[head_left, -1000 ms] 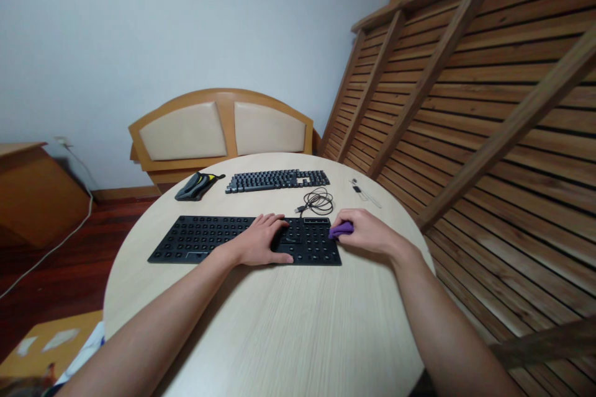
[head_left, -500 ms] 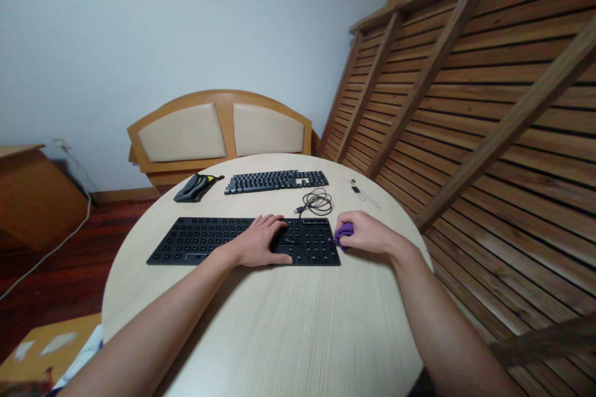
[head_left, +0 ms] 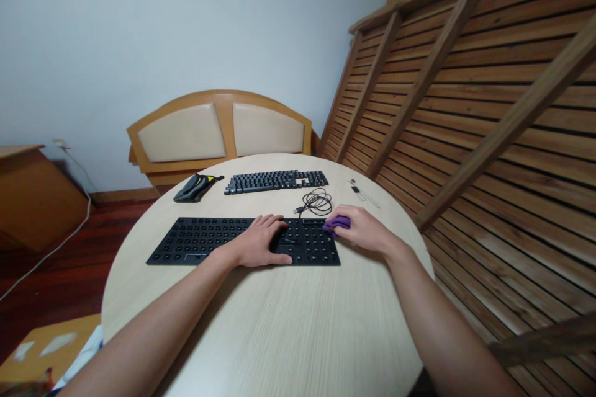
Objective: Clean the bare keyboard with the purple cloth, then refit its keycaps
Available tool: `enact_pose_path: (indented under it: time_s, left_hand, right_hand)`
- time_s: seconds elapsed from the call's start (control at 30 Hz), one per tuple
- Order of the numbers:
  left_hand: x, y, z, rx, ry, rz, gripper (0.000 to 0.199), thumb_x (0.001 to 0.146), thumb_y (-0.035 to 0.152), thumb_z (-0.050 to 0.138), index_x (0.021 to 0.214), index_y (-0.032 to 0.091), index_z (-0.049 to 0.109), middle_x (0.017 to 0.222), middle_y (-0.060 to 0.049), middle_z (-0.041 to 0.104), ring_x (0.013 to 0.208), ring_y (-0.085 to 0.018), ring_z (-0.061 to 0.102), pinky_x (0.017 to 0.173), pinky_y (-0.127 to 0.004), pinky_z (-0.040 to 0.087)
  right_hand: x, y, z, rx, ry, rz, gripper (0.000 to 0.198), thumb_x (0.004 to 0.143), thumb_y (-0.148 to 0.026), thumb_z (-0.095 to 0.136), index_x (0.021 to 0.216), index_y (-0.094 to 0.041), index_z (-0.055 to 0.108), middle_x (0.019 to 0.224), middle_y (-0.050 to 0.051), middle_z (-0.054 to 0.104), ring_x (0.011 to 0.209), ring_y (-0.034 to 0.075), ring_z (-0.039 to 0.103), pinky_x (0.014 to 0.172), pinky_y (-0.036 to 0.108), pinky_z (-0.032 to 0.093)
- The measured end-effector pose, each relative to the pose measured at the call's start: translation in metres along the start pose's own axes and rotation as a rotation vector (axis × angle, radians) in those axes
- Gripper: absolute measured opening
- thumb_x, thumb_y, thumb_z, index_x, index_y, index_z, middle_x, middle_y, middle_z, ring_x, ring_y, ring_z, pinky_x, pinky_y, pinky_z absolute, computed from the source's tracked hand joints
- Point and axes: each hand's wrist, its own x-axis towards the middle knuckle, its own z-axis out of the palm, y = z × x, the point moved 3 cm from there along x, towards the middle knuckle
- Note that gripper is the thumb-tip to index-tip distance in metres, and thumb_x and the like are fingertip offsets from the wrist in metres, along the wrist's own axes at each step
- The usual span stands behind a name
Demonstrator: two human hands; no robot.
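Observation:
A black keyboard (head_left: pixel 205 239) with its keycaps off lies across the table in front of me. My left hand (head_left: pixel 261 242) rests on it right of the middle, fingers spread and thumb toward the near edge. Bunched in my right hand (head_left: pixel 361 229) is a purple cloth (head_left: pixel 338 224), which meets the keyboard's upper right corner. Behind the keyboard, its coiled cable (head_left: pixel 317 201) with a USB plug lies on the table. Further back, loose keycaps (head_left: pixel 265 181) are laid out in keyboard order, with a gap toward the right.
The round pale table (head_left: pixel 298 329) holds black-and-yellow gloves (head_left: pixel 198 187) at the back left and small metal tools (head_left: pixel 363 192) at the back right. A slatted wooden panel (head_left: pixel 465 105) leans along the right side. Behind stands a padded headboard (head_left: pixel 223 127); a cardboard box (head_left: pixel 51 347) sits lower left.
My right hand has moved the purple cloth slightly left and away from me, from the keyboard's right edge onto its upper right corner. My left hand stays in place.

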Motion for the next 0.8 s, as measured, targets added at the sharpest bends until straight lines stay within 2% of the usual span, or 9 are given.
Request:
enact_pose_path:
  time_s: [0.17,0.37,0.53,0.8]
  left_hand:
    - [0.0,-0.001,0.001,0.0,0.008,0.006,0.086,0.074,0.08,0.058,0.134,0.019,0.049,0.149,-0.016,0.042,0.138,-0.035,0.038,0.117,-0.054,0.024]
    - [0.001,-0.002,0.002,0.002,-0.001,0.005,0.086,0.075,0.08,0.058,0.136,0.02,0.048,0.15,-0.017,0.042,0.139,-0.035,0.037,0.116,-0.055,0.024]
    - [0.001,0.0,0.001,0.004,0.008,0.003,0.086,0.075,0.079,0.06,0.135,0.019,0.049,0.148,-0.017,0.043,0.138,-0.035,0.039,0.116,-0.054,0.025]
    - [0.0,0.0,0.0,-0.002,-0.014,-0.019,0.088,0.074,0.08,0.058,0.135,0.019,0.049,0.15,-0.017,0.042,0.139,-0.036,0.037,0.117,-0.055,0.024]
  right_hand:
    - [0.011,-0.012,0.02,-0.037,0.091,-0.145,0.027,0.082,-0.008,0.061,0.1,-0.023,0.072,0.101,0.003,0.071,0.098,0.02,0.062,0.089,0.034,0.046]
    - [0.022,-0.019,0.049,-0.127,-0.012,-0.203,0.032,0.081,-0.004,0.062,0.104,-0.024,0.072,0.102,0.003,0.073,0.099,0.021,0.062,0.091,0.035,0.047]
    - [0.021,-0.017,0.041,-0.126,-0.081,-0.2,0.035,0.079,-0.001,0.059,0.103,-0.023,0.073,0.101,0.004,0.074,0.097,0.02,0.064,0.091,0.034,0.047]
    - [0.011,-0.003,0.02,-0.06,-0.127,-0.08,0.036,0.078,-0.004,0.058,0.102,-0.024,0.075,0.102,0.002,0.075,0.095,0.019,0.067,0.089,0.032,0.048]
